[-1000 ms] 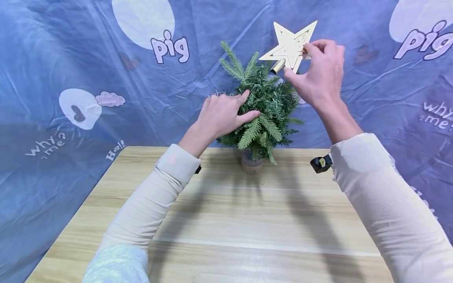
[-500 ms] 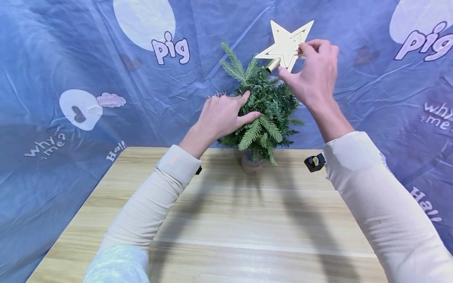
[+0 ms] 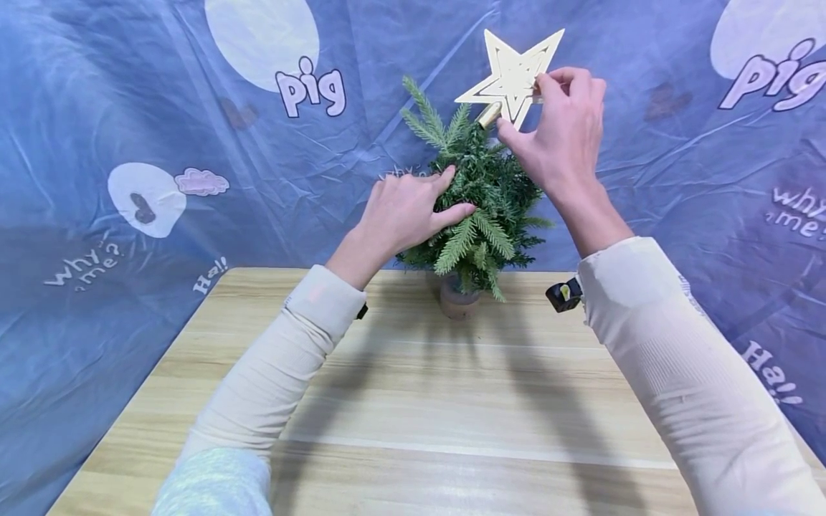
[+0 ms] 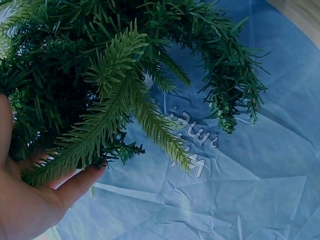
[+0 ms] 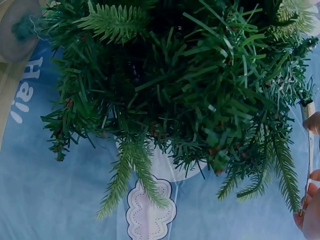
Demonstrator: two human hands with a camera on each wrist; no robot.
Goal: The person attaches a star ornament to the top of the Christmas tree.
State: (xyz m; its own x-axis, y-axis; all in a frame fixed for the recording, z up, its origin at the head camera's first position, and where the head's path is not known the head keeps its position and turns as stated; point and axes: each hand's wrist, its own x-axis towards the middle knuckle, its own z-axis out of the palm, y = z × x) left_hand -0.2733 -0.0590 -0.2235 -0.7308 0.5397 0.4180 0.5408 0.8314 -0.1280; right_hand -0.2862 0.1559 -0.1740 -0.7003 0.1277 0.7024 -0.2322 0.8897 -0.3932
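A small artificial Christmas tree (image 3: pixel 497 186) stands in a round pot (image 3: pixel 459 299) near the table's back edge. My left hand (image 3: pixel 403 215) grips its left side, thumb and forefinger spread over the foliage; the other fingers are partly hidden. In the left wrist view, fingers (image 4: pixel 80 186) reach in among the branches. My right hand (image 3: pixel 568 132) pinches a gold star tree topper (image 3: pixel 516 79) by its right and lower points, above the treetop. The topper's short tube (image 3: pixel 490 115) slants down and left, its lower end at the top branch tip. The right wrist view catches the star edge-on.
A blue printed cloth (image 3: pixel 310 165) hangs close behind the tree and along both sides. The wooden table (image 3: pixel 464 401) stretches from the pot toward me. A light green branch (image 3: pixel 426 118) sticks up left of the topper.
My right hand has carried the star topper left and slightly up, bringing its tube from right of the treetop to over the tip. The left hand and tree stay still.
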